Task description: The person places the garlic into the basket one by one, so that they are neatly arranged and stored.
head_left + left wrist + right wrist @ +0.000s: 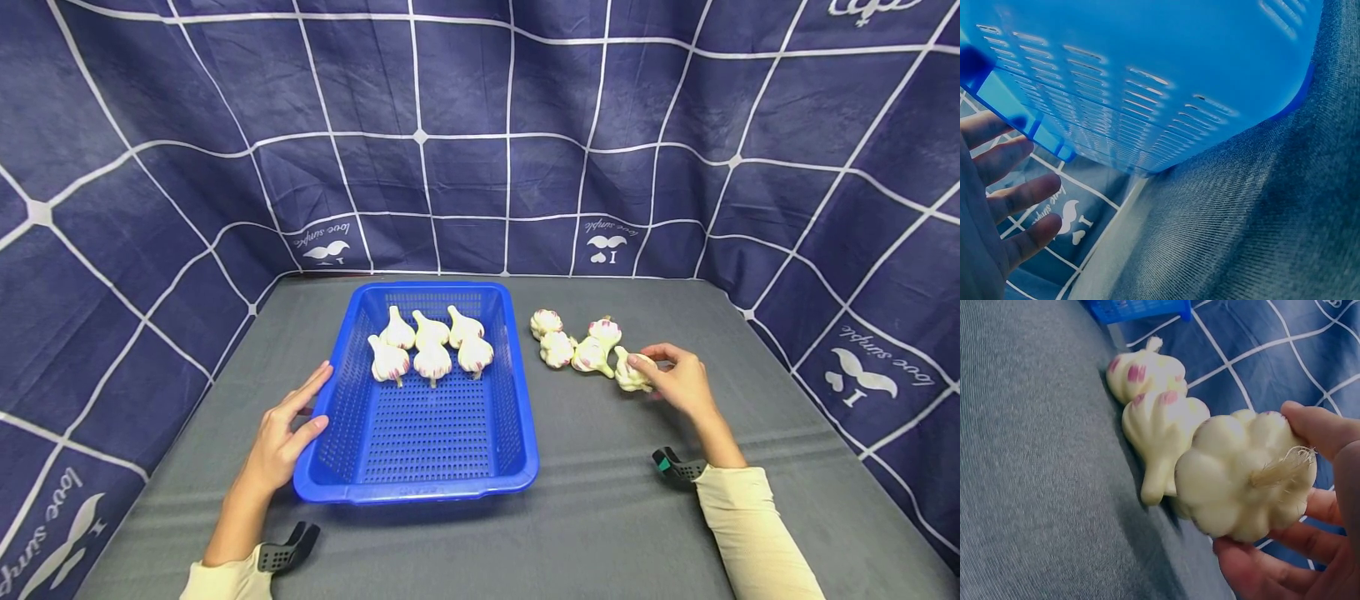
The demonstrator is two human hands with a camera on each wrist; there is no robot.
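Note:
My right hand (675, 379) grips a garlic bulb (630, 372) between thumb and fingers, right of the basket. In the right wrist view that garlic bulb (1244, 478) shows its root tuft toward the camera. Several other garlic bulbs (590, 357) lie in a loose cluster just left of it. My left hand (277, 437) rests at the left rim of a blue plastic basket (416, 493), its fingers fairly straight and spread. From the left wrist, the fingers (1029, 190) lie near the basket's rim. Inside the basket, several garlic bulbs (432, 360) stand in two rows toward the back.
A grey cloth-covered table (600, 500) lies under everything. Navy curtains (465, 167) with white grid lines close in the back and both sides. A dark band (288, 550) is on the left wrist and another dark band (678, 464) on the right.

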